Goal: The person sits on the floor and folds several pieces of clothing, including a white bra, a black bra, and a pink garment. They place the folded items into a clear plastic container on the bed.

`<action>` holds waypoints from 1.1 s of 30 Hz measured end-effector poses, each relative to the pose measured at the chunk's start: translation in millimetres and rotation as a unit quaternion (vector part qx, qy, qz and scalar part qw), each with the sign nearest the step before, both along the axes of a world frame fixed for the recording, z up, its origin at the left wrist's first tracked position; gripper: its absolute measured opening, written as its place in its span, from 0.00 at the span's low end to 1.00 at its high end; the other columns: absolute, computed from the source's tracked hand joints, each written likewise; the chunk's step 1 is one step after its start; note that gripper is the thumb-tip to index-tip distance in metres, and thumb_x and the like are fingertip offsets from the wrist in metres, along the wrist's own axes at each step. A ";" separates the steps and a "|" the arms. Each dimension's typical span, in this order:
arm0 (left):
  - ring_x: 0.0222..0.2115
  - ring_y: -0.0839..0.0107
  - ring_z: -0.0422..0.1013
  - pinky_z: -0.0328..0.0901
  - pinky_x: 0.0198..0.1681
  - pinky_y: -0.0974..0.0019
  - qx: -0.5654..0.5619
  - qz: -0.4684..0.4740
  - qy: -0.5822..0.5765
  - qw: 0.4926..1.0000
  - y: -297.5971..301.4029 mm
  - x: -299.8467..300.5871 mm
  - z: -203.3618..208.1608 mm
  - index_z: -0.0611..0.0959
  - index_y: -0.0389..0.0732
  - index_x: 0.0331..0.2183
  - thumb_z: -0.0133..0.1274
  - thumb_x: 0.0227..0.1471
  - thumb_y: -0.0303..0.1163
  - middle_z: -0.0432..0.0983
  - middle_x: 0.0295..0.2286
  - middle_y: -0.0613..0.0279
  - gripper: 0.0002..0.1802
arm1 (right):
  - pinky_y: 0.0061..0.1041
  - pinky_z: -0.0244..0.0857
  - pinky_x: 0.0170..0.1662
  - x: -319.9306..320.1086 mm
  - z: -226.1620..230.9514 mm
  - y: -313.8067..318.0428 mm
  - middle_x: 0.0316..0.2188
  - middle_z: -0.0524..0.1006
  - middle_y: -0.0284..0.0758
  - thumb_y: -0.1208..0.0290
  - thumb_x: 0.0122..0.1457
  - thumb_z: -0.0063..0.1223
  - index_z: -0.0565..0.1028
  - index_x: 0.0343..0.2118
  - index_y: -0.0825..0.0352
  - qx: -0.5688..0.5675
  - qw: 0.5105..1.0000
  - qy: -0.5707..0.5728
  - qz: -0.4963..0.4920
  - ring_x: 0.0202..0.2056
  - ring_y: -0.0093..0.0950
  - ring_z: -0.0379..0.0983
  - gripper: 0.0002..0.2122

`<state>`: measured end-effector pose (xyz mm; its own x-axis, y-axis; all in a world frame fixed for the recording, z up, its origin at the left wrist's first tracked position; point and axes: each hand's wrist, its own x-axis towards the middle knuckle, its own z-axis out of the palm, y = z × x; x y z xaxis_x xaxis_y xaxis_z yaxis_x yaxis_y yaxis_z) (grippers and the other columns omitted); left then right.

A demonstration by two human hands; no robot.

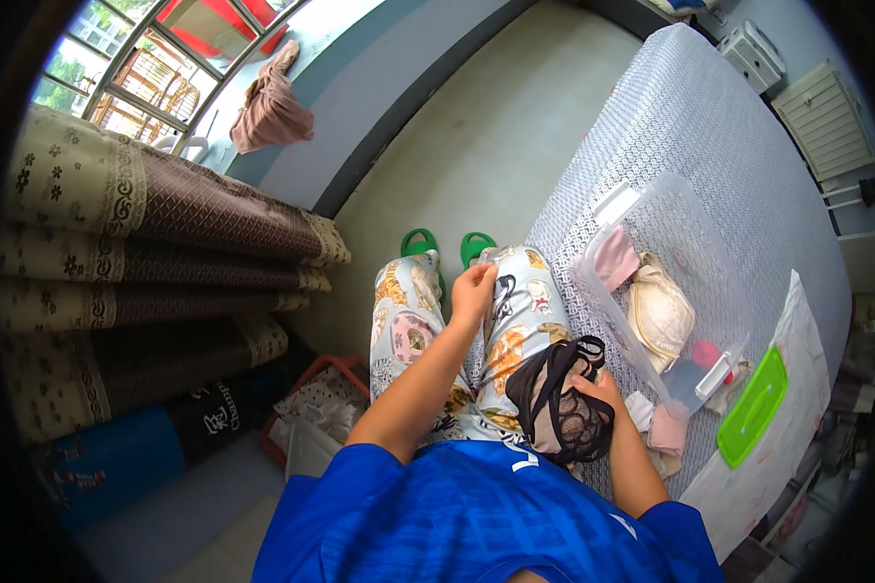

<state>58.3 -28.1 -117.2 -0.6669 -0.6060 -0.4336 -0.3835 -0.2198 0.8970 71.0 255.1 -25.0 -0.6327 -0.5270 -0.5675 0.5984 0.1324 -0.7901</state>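
Note:
A black lace bra (pixel 578 428) with beige cup linings and dark straps lies bunched against my right thigh. My right hand (pixel 603 391) is closed on its right side, the thumb on top. My left hand (pixel 473 294) is over my knees, its fingers curled together; what they hold, if anything, is hidden. Just to the right, a clear plastic storage box (pixel 715 238) rests on the bed, holding a cream bra (pixel 659 316) and a pink cloth piece (pixel 614 258). More pale and pink garments (pixel 667 429) lie beside the box, near my right forearm.
The box sits on a patterned bedspread (pixel 642 126). A green lid (pixel 753 408) lies on a white sheet at right. Long curtains (pixel 165 243) hang at left, above a red-rimmed basket (pixel 311 394). Green slippers (pixel 476 245) are on the floor; a brown cloth (pixel 270 109) drapes the windowsill.

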 end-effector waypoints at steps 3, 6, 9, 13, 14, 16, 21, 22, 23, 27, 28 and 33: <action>0.29 0.66 0.74 0.67 0.36 0.68 -0.119 -0.015 0.019 0.993 3.4 -2.5 4.8 0.82 0.33 0.38 0.57 0.49 0.38 0.76 0.28 0.54 0.18 | 0.25 0.66 0.45 -0.8 -1.1 0.3 0.41 0.75 0.31 0.74 0.54 0.56 0.71 0.47 0.69 0.008 1.000 -0.021 0.005 0.41 0.22 0.71 0.17; 0.28 0.65 0.74 0.67 0.34 0.67 -0.142 -0.049 0.010 0.989 9.4 16.9 20.0 0.83 0.35 0.37 0.58 0.48 0.37 0.75 0.28 0.54 0.16 | 0.24 0.66 0.46 -1.0 3.7 -2.3 0.41 0.75 0.31 0.75 0.54 0.57 0.72 0.46 0.70 -0.005 0.999 -0.052 -0.011 0.41 0.22 0.71 0.16; 0.29 0.73 0.73 0.66 0.35 0.72 -0.135 -0.123 0.011 0.983 16.1 28.1 62.9 0.81 0.32 0.39 0.59 0.49 0.34 0.75 0.31 0.57 0.17 | 0.23 0.66 0.45 -4.2 10.0 -7.3 0.40 0.75 0.32 0.75 0.54 0.56 0.72 0.45 0.70 -0.028 0.997 -0.074 -0.015 0.41 0.22 0.71 0.15; 0.29 0.72 0.72 0.65 0.34 0.73 -0.233 -0.120 0.047 0.964 21.2 34.0 39.9 0.79 0.30 0.41 0.58 0.49 0.35 0.74 0.34 0.56 0.20 | 0.24 0.67 0.45 -4.5 20.0 -12.1 0.40 0.75 0.32 0.77 0.55 0.54 0.70 0.46 0.70 -0.050 0.996 -0.067 -0.015 0.40 0.22 0.72 0.15; 0.28 0.73 0.72 0.65 0.34 0.73 -0.186 -0.130 0.055 0.972 19.1 30.4 32.7 0.78 0.30 0.42 0.57 0.50 0.35 0.75 0.33 0.58 0.20 | 0.24 0.67 0.45 -4.7 21.1 -12.4 0.40 0.75 0.32 0.78 0.55 0.53 0.70 0.47 0.70 -0.050 0.997 -0.052 -0.003 0.40 0.22 0.72 0.15; 0.28 0.77 0.70 0.65 0.34 0.73 -0.090 -0.151 0.068 0.982 6.6 13.1 18.6 0.77 0.31 0.44 0.54 0.53 0.35 0.76 0.31 0.61 0.20 | 0.24 0.67 0.44 -2.3 19.3 -11.1 0.40 0.75 0.31 0.78 0.55 0.53 0.70 0.47 0.70 -0.056 0.996 -0.064 -0.017 0.40 0.22 0.72 0.15; 0.27 0.70 0.74 0.67 0.32 0.66 -0.080 -0.115 0.074 0.987 -13.4 -18.6 2.5 0.80 0.33 0.36 0.57 0.46 0.36 0.79 0.26 0.54 0.17 | 0.23 0.68 0.44 1.6 19.9 -12.1 0.40 0.76 0.31 0.76 0.56 0.54 0.71 0.46 0.70 -0.057 0.996 -0.060 -0.038 0.39 0.21 0.72 0.14; 0.27 0.70 0.74 0.67 0.33 0.66 -0.053 -0.102 0.063 0.991 -11.8 -15.5 3.5 0.81 0.34 0.35 0.58 0.45 0.35 0.80 0.26 0.55 0.16 | 0.23 0.68 0.44 2.5 11.0 -6.4 0.39 0.76 0.31 0.76 0.56 0.54 0.72 0.45 0.70 -0.059 0.996 -0.055 -0.026 0.39 0.21 0.72 0.14; 0.27 0.70 0.75 0.67 0.33 0.66 -0.029 -0.090 0.051 0.994 -11.1 -10.6 5.2 0.81 0.35 0.35 0.59 0.44 0.34 0.80 0.26 0.56 0.15 | 0.23 0.68 0.43 2.3 12.2 -7.7 0.39 0.76 0.31 0.76 0.56 0.54 0.72 0.45 0.70 -0.058 0.997 -0.053 -0.024 0.39 0.21 0.72 0.14; 0.26 0.72 0.75 0.67 0.32 0.68 -0.024 -0.086 0.002 0.996 -15.7 -14.0 17.6 0.81 0.36 0.31 0.61 0.42 0.31 0.80 0.26 0.58 0.12 | 0.23 0.68 0.43 2.2 12.0 -9.2 0.40 0.76 0.31 0.75 0.56 0.54 0.72 0.45 0.70 -0.063 0.996 -0.064 -0.022 0.39 0.21 0.72 0.14; 0.26 0.80 0.70 0.65 0.31 0.74 -0.040 -0.110 -0.003 0.993 -16.3 -16.5 22.5 0.79 0.34 0.29 0.60 0.46 0.29 0.77 0.25 0.65 0.09 | 0.23 0.68 0.43 2.7 10.7 -8.6 0.40 0.76 0.31 0.75 0.56 0.54 0.72 0.45 0.70 -0.067 0.995 -0.071 -0.023 0.39 0.21 0.72 0.14; 0.28 0.75 0.72 0.66 0.32 0.71 -0.124 -0.136 -0.026 0.983 -16.5 -14.0 20.4 0.80 0.34 0.33 0.59 0.46 0.34 0.78 0.27 0.60 0.14 | 0.22 0.68 0.42 3.6 16.6 -9.0 0.39 0.76 0.30 0.76 0.56 0.53 0.72 0.45 0.70 -0.074 0.997 -0.021 -0.013 0.38 0.20 0.72 0.13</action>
